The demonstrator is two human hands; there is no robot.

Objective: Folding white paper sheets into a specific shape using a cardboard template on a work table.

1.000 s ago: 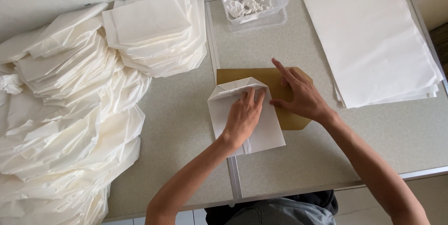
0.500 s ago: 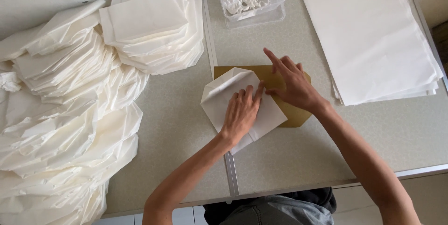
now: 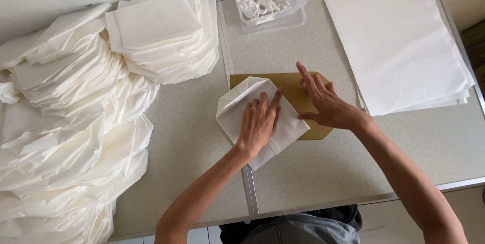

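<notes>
Nearest the wearer, the grey speckled table [image 3: 323,173] is crossed by a metal seam strip [image 3: 248,183]. On it, at centre, a folded white paper [image 3: 242,110] is laid partly over a flat brown template [image 3: 298,92]. The paper's long axis is set diagonally, from lower right to upper left, with its pointed, folded end directed up-left and its square end toward the wearer. The left hand [image 3: 257,122] is laid flat on the paper, fingers extended and close together, pressing down. The right hand [image 3: 326,105] is rested on the brown template just beside the paper, fingers spread and open, nothing pinched.

To the left, a large heap of folded white papers [image 3: 65,138] is seen. Farther off, a neater stack of folded papers [image 3: 161,31], a clear plastic box [image 3: 270,4] of white scraps, and a pile of flat white sheets [image 3: 399,36] at right are noted.
</notes>
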